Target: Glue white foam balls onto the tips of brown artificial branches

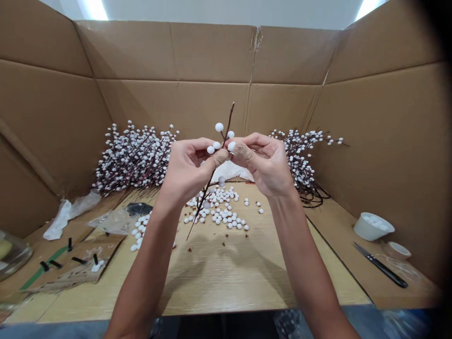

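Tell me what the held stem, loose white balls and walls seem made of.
Held stem: dull brown, perhaps plastic or wrapped wire; thin, stiff-looking. Loose white balls: smooth, matte, round; likely foam or plastic. Walls: matte tan cardboard, by the fold creases.

I have cardboard walls (pixel 212 52) on three sides of me, with bright lights (pixel 96 9) above them. To my right, a black-handled knife (pixel 384 272) lies with its blade pointing away from me, near a roll of tape (pixel 399 250). At my far left I see part of a clear container (pixel 12 256). Between it and a clear plastic bag (pixel 111 222), short black strips (pixel 78 260) lie scattered around a green strip (pixel 44 269); beyond them sits crumpled white paper (pixel 58 222).
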{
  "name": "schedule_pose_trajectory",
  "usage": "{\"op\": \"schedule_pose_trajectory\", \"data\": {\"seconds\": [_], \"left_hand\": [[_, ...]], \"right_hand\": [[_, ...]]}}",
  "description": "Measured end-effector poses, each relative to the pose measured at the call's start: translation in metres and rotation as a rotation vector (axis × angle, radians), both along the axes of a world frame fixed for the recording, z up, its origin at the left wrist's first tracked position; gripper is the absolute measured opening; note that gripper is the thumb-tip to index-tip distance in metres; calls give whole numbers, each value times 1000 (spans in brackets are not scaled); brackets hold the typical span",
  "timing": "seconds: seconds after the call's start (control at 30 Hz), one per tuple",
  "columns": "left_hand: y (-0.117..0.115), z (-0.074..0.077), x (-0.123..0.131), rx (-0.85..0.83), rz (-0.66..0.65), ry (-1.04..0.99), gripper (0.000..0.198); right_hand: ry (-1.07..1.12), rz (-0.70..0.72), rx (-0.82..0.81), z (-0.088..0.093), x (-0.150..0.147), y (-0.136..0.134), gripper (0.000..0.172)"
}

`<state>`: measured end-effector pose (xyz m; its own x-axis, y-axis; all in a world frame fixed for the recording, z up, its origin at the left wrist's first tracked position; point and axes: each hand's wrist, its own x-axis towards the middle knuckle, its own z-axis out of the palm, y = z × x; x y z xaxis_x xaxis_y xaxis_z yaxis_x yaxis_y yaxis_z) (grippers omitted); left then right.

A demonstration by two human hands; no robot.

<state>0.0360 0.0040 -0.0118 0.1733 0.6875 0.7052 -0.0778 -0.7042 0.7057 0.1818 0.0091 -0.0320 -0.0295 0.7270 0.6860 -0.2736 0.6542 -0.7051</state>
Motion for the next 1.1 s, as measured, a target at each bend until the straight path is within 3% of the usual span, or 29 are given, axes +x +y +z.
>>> {"op": "schedule_pose_trajectory", "data": {"seconds": [0.3, 0.63, 0.8, 1.1], "left_hand": [[3, 0, -4, -69, -63, 28, 15], [5, 6, -27, -122, -98, 205, 26], [6, 10, -30, -87, -81, 103, 35], [13, 5, -19, -66, -94, -100, 12]], "right_hand": [[6, 67, -36, 2, 4, 2, 20], [23, 110, -41, 6, 10, 1, 18], [-28, 102, -45, 3, 7, 2, 19], [-115, 113, 12, -1, -3, 2, 18]]}}
